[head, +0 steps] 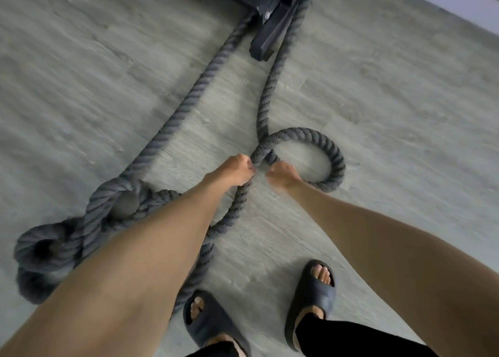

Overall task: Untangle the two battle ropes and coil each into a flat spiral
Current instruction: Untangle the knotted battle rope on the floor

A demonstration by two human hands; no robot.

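While a knotted rope heap (pixel 81 221) lies on the floor (pixel 81 86) at left, the left hand (pixel 235 171) clenches round the rope (pixel 240 202) where it crosses itself; the right hand (pixel 280 174) curls against its round loop (pixel 334 162), grip unclear.

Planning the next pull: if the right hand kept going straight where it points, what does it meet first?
The right hand would meet the rope at the crossing where its loop closes, just ahead of it; whether they touch is unclear.
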